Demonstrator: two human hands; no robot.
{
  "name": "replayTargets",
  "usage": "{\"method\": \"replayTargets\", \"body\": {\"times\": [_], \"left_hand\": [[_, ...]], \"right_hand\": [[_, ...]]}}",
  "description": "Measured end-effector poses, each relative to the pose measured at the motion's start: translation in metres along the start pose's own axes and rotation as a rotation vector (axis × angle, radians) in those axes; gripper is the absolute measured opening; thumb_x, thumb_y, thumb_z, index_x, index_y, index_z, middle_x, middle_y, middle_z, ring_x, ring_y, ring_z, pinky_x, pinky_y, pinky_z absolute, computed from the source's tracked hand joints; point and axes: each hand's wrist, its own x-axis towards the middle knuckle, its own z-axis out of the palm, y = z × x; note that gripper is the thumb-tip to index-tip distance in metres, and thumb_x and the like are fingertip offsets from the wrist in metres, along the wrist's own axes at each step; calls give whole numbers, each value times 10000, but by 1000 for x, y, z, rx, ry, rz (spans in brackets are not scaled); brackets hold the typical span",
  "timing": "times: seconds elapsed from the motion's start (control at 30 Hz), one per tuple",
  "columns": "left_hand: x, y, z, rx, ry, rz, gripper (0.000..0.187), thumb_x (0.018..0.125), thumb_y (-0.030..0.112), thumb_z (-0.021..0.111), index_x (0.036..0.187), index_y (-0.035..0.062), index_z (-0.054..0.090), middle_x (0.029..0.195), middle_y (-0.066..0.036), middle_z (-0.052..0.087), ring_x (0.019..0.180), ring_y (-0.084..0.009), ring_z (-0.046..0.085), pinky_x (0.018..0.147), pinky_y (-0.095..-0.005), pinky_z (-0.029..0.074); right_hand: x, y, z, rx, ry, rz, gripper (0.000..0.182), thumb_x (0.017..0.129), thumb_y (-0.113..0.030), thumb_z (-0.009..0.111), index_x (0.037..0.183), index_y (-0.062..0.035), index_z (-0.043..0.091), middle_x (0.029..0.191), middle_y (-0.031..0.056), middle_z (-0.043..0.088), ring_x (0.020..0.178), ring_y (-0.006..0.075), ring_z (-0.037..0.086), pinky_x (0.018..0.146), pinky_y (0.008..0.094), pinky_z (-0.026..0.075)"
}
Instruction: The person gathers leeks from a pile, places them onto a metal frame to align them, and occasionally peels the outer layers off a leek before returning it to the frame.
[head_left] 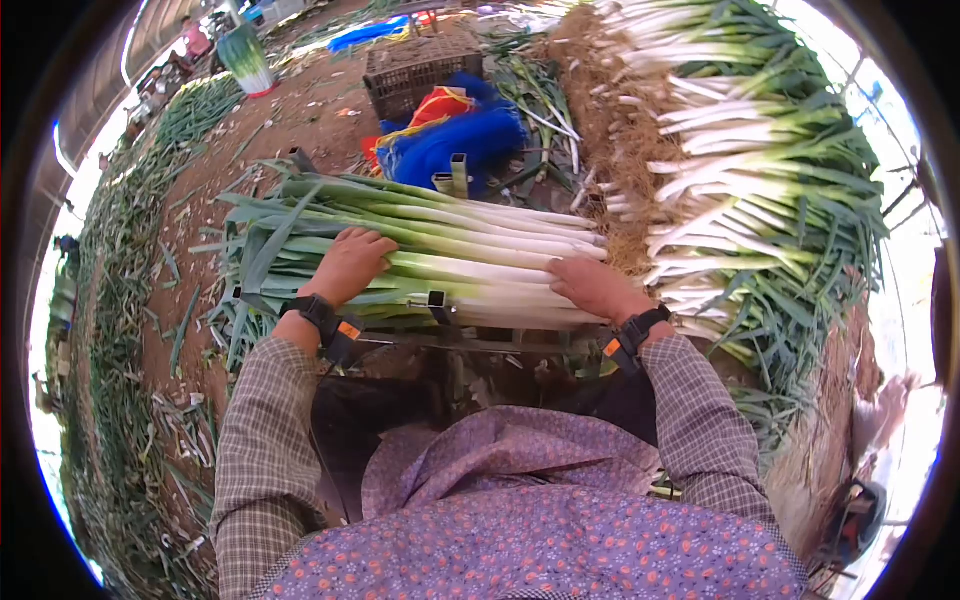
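A thick layer of leeks (480, 240) lies crosswise before me on a low metal frame (440, 306), green leaves to the left and white stalks to the right. My left hand (355, 262) is closed over the leeks where green leaf meets pale stalk, its fingers bent on them. Toward the white ends, my right hand (592, 287) has its fingers curled round a leek, with the thumb side toward the middle. The undersides of both hands' fingers are hidden. Upright metal posts (452, 175) of the frame stand at the bundle's near and far sides.
A long pile of leeks (730, 180) with brown roots (625, 150) runs along the right. Beyond the frame are blue netting (465, 140) and a dark plastic crate (425, 72). Leaf scraps (120, 330) cover the ground at left. A leek bundle (243, 60) stands upright farther off, near a person.
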Motion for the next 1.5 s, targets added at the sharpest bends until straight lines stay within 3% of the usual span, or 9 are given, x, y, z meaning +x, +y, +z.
{"method": "replayTargets", "body": {"times": [0.37, 0.63, 0.77, 0.87, 0.93, 1.03, 1.13, 1.27, 1.5], "left_hand": [[-10, 42, 8, 12, -2, -33, 404, 781, 155, 672, 1181, 197, 637, 946, -35, 598, 952, -257, 555, 858, -395, 433], [-21, 58, 21, 136, 87, -85, 419, 773, 156, 677, 1182, 232, 618, 924, -16, 585, 947, -231, 556, 886, -410, 424], [-18, 59, 14, 74, 32, -112, 403, 816, 136, 634, 1216, 174, 600, 973, -52, 590, 1004, -257, 552, 904, -412, 416], [-16, 57, 6, -90, 18, -186, 303, 849, 143, 602, 1152, 131, 602, 989, -95, 587, 1018, -309, 556, 881, -426, 437], [-6, 54, -7, -257, -69, -313, 232, 868, 148, 579, 1094, 98, 597, 1002, -132, 582, 1015, -351, 557, 861, -430, 454], [3, 38, -2, -208, -62, -238, 137, 852, 112, 563, 981, 65, 571, 1021, -165, 580, 945, -398, 579, 794, -460, 483], [10, 26, 6, -170, 140, -232, 121, 845, 91, 551, 960, 54, 561, 1006, -152, 578, 939, -381, 578, 796, -455, 483], [0, 5, 26, -66, 88, -27, 109, 810, 67, 560, 914, 38, 553, 908, -125, 546, 948, -320, 552, 805, -406, 483], [-4, 31, 25, -217, 215, -255, 55, 861, 60, 520, 860, 53, 575, 872, -132, 550, 855, -356, 569, 741, -438, 483]], "right_hand": [[-38, 6, 35, -101, 291, -23, 240, 808, -159, 654, 1035, -96, 610, 948, 134, 563, 929, 331, 565, 818, 430, 481], [-3, 2, 35, 122, 410, -63, 296, 819, -190, 626, 1100, -98, 642, 1045, 137, 612, 975, 330, 567, 861, 446, 470], [38, -21, 47, -106, 376, 130, 297, 815, -193, 620, 1107, -147, 648, 1055, 105, 621, 1027, 328, 562, 891, 470, 467], [54, -15, 45, -64, 178, 223, 295, 806, -152, 600, 1095, -195, 644, 1079, 83, 609, 1060, 326, 550, 901, 479, 466], [52, -10, 53, -48, 216, 227, 236, 849, -144, 539, 1045, -193, 661, 1057, 78, 609, 1037, 318, 566, 877, 511, 461], [50, -4, 52, -25, 239, 214, 241, 865, -128, 507, 1041, -181, 662, 1030, 87, 609, 1020, 318, 576, 859, 516, 460], [44, -1, 42, 16, 344, 175, 250, 851, -115, 509, 1051, -160, 654, 1004, 105, 609, 1005, 324, 577, 850, 496, 462], [44, 9, 24, 33, 565, 63, 209, 789, -59, 582, 975, -124, 653, 958, 92, 609, 982, 318, 577, 815, 468, 462], [88, -7, -28, 166, 600, 62, 207, 776, -92, 662, 980, -95, 625, 930, 104, 619, 955, 320, 591, 815, 457, 465]]}}
